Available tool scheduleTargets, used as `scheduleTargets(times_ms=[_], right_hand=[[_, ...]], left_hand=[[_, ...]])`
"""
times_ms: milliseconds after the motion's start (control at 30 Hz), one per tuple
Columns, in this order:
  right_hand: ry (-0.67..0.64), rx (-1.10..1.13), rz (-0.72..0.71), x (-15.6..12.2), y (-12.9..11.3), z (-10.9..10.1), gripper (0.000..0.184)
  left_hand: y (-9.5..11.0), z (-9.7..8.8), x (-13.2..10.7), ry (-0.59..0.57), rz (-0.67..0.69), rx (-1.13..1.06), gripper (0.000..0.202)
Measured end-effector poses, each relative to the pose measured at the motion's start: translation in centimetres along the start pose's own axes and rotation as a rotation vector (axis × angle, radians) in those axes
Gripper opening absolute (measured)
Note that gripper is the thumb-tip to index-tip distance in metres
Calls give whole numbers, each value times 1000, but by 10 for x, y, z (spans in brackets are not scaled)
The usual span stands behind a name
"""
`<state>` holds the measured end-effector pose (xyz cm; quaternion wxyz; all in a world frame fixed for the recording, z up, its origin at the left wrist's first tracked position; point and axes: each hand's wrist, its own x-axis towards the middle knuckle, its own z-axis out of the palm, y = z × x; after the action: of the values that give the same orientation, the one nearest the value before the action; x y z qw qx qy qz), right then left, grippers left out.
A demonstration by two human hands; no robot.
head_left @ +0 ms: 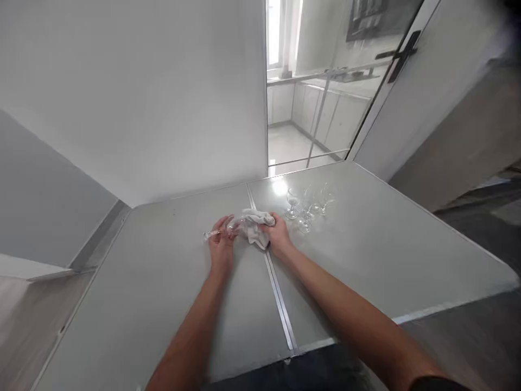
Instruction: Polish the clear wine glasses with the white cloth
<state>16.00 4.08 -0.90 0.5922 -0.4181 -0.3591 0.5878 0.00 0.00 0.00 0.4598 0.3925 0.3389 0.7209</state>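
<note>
My left hand [222, 239] is closed round a clear wine glass [236, 225], which lies sideways with its foot pointing left. A white cloth [256, 224] covers the glass's rim end. Gripping that cloth is my right hand [278, 234], its fingers wrapped into the folds. Whether some cloth is inside the bowl is hard to make out. Both hands are above the middle of the grey table [171, 304], close to its seam. Beyond my right hand, several clear stemmed glasses [304, 224] stand in a group on the table.
A metal seam strip [279, 301] runs across the table from front to back. Behind the table rises a white wall [171, 98]. To its right is a glass door [309, 119] with a black handle [402, 57], showing a kitchen beyond.
</note>
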Motion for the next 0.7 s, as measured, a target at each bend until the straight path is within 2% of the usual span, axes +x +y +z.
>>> scheduleTargets(times_ms=[133,233,333,500,633,700], right_hand=[[2,-20,-115,-5,-8,5,27],[-107,-30,-148,-9,-14,5,21],[-237,30,-111,-12,-19,2,22],[-434,62,-59,-17,-22,-1,37],[-501,-177,-237,-23,-29,-3,65],[-539,-314,-345,-23,-33,-5,72]], left_hand=[[0,5,-5,-25,27,208,42],[0,7,-7,-21,21,268,44],[0,8,-8,8,9,244,45],[1,8,-7,22,-26,195,55],[-1,9,-8,41,-125,223,53],[-2,10,-8,61,-149,214,50]])
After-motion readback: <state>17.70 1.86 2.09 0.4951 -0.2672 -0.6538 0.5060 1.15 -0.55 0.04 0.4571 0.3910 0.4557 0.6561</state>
